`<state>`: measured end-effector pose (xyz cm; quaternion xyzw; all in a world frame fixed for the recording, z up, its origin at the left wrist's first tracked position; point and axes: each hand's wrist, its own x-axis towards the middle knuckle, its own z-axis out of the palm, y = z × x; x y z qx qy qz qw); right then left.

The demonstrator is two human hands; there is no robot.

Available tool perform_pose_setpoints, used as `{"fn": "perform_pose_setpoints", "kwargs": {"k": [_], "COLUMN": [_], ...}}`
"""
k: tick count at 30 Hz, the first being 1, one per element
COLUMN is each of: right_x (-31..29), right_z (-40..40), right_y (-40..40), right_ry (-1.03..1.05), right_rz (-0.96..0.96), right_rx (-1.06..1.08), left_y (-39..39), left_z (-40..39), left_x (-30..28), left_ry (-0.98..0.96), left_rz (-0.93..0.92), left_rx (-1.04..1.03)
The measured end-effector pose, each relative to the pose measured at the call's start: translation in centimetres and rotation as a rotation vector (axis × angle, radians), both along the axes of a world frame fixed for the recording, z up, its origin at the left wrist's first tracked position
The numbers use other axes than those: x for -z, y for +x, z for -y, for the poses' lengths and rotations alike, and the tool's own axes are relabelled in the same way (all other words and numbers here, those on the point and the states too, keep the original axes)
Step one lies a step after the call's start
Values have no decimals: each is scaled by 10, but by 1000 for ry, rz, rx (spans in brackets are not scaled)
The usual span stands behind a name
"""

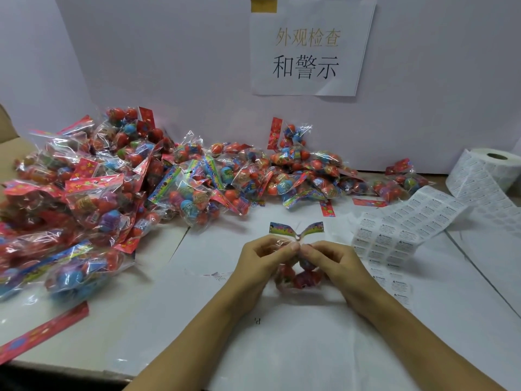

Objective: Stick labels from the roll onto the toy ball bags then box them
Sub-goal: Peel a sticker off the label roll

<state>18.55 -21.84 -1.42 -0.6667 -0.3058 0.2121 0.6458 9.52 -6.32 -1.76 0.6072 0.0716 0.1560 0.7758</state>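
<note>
A pale lilac wall stands at the far side, lit evenly and softly. A white paper sign with printed characters hangs on it right of centre, held by yellow tape at its top left corner. The bench in front is covered with white paper sheets.

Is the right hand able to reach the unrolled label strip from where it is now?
Probably yes. The label strip lies flat just beside the right hand with nothing between them, but that hand first has to let go of the toy ball bag it pinches together with the left hand.
</note>
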Motion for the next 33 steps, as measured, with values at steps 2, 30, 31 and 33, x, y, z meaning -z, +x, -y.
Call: {"fn": "perform_pose_setpoints", "kwargs": {"k": [2, 30, 31, 33], "right_x": [0, 6, 6, 7], "right_z": [0, 0, 0, 1], "right_y": [1, 5, 6, 9], "right_ry": [7, 86, 85, 100], "right_rz": [-21, -112, -112, -134], "right_rx": [-2, 177, 189, 205], "left_y": [0, -3, -3, -3], "left_z": [1, 3, 3, 2], "left_x": [0, -7, -8, -10], "left_ry": [-18, -109, -100, -87], "left_rz": [-5, -96, -100, -107], "left_rx": [-4, -21, -20, -14]}}
